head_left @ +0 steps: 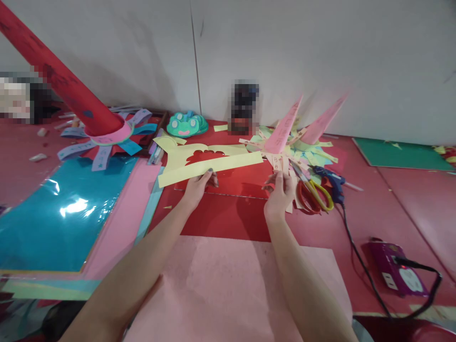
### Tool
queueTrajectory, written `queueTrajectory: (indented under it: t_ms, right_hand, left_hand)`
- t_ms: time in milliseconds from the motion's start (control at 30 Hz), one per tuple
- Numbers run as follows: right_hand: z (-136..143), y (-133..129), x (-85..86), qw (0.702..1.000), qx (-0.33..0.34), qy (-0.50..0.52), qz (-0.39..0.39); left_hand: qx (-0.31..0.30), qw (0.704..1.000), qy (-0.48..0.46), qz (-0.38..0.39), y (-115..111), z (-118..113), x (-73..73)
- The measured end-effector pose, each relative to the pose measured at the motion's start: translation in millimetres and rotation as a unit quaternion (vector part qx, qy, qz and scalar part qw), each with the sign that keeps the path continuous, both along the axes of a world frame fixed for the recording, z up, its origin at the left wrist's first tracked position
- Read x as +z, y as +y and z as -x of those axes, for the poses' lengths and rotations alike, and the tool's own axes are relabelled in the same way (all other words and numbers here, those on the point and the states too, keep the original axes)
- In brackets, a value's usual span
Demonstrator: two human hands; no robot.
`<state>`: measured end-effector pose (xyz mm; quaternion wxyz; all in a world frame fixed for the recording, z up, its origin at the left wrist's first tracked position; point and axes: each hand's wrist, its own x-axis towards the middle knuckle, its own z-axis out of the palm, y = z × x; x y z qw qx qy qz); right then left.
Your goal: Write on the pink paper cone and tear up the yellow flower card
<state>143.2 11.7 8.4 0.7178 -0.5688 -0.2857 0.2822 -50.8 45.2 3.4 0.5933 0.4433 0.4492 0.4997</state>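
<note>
Yellow strip (228,164) at twelve o'clock; our left hand (196,189) pinches its lower edge, likely leaving its face uncovered. At one, our right hand (280,197) pinches a marked slip (276,163).

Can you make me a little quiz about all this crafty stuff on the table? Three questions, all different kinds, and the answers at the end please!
1. Which hand holds the long yellow paper strip?
2. True or false: the green paper face is to the left of the pink cones.
3. Fill in the blank: the box with a cable plugged into it, over on the right, is ______.

Key: 1. The left hand. 2. True. 3. Purple.
</note>
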Motion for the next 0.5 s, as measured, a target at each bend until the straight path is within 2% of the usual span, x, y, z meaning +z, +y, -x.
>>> queueTrajectory:
  t_ms: [100,167,233,333,433,500]
  right_hand:
    - [10,-3,-0.6,0.994,0.109,-0.008,0.032]
    - [20,-5,-0.7,0.975,0.211,-0.032,0.066]
    - [30,-7,-0.3,0.955,0.281,-0.044,0.082]
    - [36,-9,0.4,0.945,0.316,-0.042,0.078]
    - [35,-9,0.0,0.947,0.306,-0.061,0.069]
    - [33,-9,-1.0,0.949,0.299,-0.074,0.067]
  left_hand:
    - [-0.008,1.0,-0.003,-0.008,0,0,-0.5]
    - [-0.013,1.0,-0.006,-0.015,-1,1,0.0]
    - [-0.025,1.0,0.006,-0.017,-3,1,1.7]
    - [-0.074,0.994,0.084,-0.013,-7,1,6.1]
    - [-0.135,0.972,0.188,-0.029,-12,0,10.1]
    - [-0.139,0.964,0.221,-0.057,-14,0,11.2]
